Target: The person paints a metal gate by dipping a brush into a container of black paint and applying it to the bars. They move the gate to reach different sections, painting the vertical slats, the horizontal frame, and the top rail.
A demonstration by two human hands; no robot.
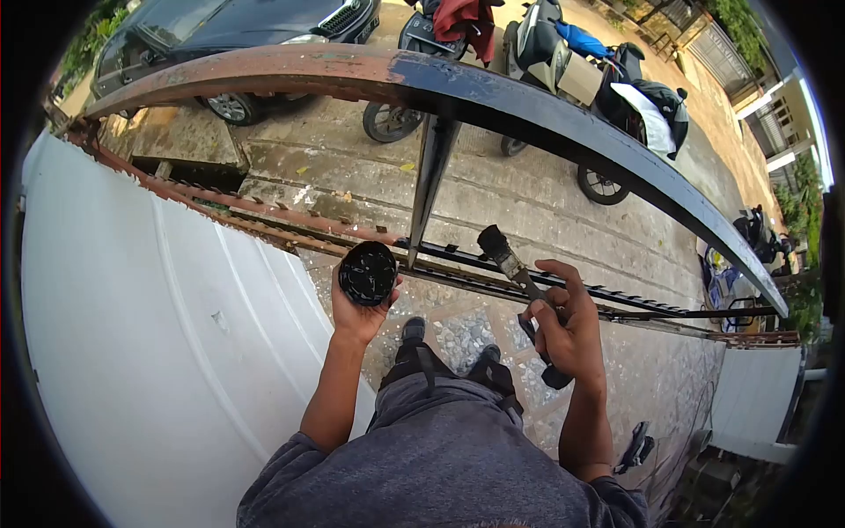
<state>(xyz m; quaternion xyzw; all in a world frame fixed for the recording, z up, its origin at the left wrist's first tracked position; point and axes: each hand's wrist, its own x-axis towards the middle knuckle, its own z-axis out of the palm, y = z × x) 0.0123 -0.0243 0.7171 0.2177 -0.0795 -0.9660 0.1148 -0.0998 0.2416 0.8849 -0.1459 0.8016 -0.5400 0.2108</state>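
Note:
My left hand [354, 319] is wrapped round a small round cup of black paint [368, 274], its open top facing me. In my right hand [570, 330] is a paintbrush [514, 265], gripped by the handle, with black-coated bristles pointing up and left. The brush is apart from the cup. Beyond both hands a metal gate frame [493, 97] curves across the view. Its left stretch is reddish brown and the rest is glossy black. A lower rail [458, 264] runs behind the hands, reddish at left and black toward the right.
A large white panel [158, 317] fills the left side. Past the gate stand a dark car [220, 44] and several motorcycles [563, 62]. An upright bar [431, 167] joins the curved top to the rail. A dark object [634, 447] lies on the stone-patterned floor [458, 339].

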